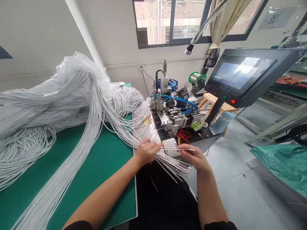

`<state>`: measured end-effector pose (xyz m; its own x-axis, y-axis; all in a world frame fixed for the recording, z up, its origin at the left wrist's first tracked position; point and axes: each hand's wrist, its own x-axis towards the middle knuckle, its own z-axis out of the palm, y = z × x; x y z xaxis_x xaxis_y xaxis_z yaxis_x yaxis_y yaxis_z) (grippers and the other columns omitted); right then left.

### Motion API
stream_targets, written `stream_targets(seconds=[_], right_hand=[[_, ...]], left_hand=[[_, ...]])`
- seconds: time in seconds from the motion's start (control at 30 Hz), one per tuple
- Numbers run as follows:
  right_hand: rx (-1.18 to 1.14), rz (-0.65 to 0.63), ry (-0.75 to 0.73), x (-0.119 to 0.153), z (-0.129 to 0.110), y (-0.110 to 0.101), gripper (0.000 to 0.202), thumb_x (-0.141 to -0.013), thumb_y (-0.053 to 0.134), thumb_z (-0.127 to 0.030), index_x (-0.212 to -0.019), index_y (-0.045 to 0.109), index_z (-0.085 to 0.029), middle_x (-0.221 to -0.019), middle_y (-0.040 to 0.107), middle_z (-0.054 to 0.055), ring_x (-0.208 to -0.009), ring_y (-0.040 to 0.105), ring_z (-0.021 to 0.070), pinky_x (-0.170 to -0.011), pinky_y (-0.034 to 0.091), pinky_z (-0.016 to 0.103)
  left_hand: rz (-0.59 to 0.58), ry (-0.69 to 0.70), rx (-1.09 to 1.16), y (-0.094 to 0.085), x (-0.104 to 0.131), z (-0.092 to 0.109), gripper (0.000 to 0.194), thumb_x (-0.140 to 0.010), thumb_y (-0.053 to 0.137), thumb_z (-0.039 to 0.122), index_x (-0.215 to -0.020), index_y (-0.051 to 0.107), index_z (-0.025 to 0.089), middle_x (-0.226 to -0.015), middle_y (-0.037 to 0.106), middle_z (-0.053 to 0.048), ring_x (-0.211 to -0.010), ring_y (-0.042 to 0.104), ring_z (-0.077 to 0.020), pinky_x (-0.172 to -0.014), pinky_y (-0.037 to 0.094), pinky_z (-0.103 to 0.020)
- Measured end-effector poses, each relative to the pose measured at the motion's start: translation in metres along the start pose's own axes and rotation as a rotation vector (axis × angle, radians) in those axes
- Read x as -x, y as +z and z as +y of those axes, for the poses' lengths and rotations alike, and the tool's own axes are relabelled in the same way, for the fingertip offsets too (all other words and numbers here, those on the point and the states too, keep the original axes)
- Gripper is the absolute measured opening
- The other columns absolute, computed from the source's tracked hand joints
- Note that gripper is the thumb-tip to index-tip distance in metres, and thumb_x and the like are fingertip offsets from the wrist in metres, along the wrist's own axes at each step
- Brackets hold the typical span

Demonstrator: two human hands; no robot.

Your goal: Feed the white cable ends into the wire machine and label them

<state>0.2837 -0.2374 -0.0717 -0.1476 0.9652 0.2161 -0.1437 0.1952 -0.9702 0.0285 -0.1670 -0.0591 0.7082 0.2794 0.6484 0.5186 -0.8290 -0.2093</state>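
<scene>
My left hand [146,152] is closed around a bundle of thin white cables [127,131] near their free ends. Those ends fan out to the right over my lap, some with reddish tips. With thumb and fingers, my right hand [193,155] pinches a few cable ends [171,149] held apart above the rest. Exactly how many strands it grips I cannot tell. A white roll-shaped object [169,146] lies just behind the cables, between my hands. From the bundle, the cables run back toward a bench-top machine [172,108] and a large heap [92,86] on the left.
A green-topped table [115,166] carries the cable heap and plastic wrapping [79,62]. To the right of the machine stands a control screen [240,75] on a post. Red-handled scissors or pliers [183,135], a green wire spool [197,79] and a blue-tinted container [223,123] are nearby.
</scene>
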Motion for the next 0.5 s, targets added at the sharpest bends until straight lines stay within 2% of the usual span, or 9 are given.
stream_targets(seconds=[0.1,0.17,0.27,0.37,0.5], right_hand=[[-0.015,0.238,0.011,-0.003,0.005,0.002,0.027,-0.083,0.068,-0.041,-0.099,0.074,-0.021,-0.070,0.065,0.003,-0.052,0.046,0.0092,-0.045,0.035,0.022],[0.016,0.383,-0.002,-0.005,0.006,0.002,0.026,-0.079,0.072,-0.040,-0.094,0.074,-0.020,-0.071,0.066,0.004,-0.054,0.047,0.0097,-0.046,0.035,0.022],[0.033,0.542,-0.032,-0.007,0.007,0.004,0.026,-0.076,0.074,-0.042,-0.089,0.074,-0.019,-0.076,0.069,0.005,-0.058,0.052,0.0116,-0.050,0.039,0.024],[0.057,0.604,-0.028,-0.009,0.007,0.007,0.028,-0.075,0.074,-0.044,-0.086,0.074,-0.018,-0.077,0.069,0.005,-0.058,0.053,0.0130,-0.051,0.040,0.026],[0.062,0.566,0.005,-0.013,0.008,0.011,0.032,-0.077,0.070,-0.048,-0.087,0.074,-0.018,-0.073,0.068,0.006,-0.056,0.049,0.0132,-0.049,0.038,0.027]], left_hand=[[0.011,-0.002,-0.007,-0.003,-0.001,0.002,0.033,-0.090,0.050,0.022,-0.120,0.062,0.025,-0.062,0.062,0.005,-0.055,0.053,-0.0104,-0.089,0.039,-0.035],[0.044,-0.024,0.001,-0.006,-0.002,0.004,0.033,-0.091,0.052,0.022,-0.123,0.060,0.028,-0.058,0.060,0.008,-0.055,0.054,-0.0091,-0.099,0.032,-0.039],[0.069,-0.022,0.029,-0.009,-0.003,0.005,0.034,-0.092,0.056,0.029,-0.125,0.059,0.030,-0.056,0.059,0.010,-0.057,0.055,-0.0090,-0.103,0.026,-0.040],[0.053,-0.004,0.043,-0.010,-0.001,0.004,0.036,-0.092,0.055,0.035,-0.128,0.058,0.031,-0.054,0.059,0.009,-0.058,0.054,-0.0100,-0.103,0.024,-0.040],[0.036,0.004,0.036,-0.010,0.000,0.004,0.033,-0.093,0.055,0.033,-0.126,0.059,0.032,-0.053,0.058,0.009,-0.058,0.053,-0.0099,-0.099,0.025,-0.038]])
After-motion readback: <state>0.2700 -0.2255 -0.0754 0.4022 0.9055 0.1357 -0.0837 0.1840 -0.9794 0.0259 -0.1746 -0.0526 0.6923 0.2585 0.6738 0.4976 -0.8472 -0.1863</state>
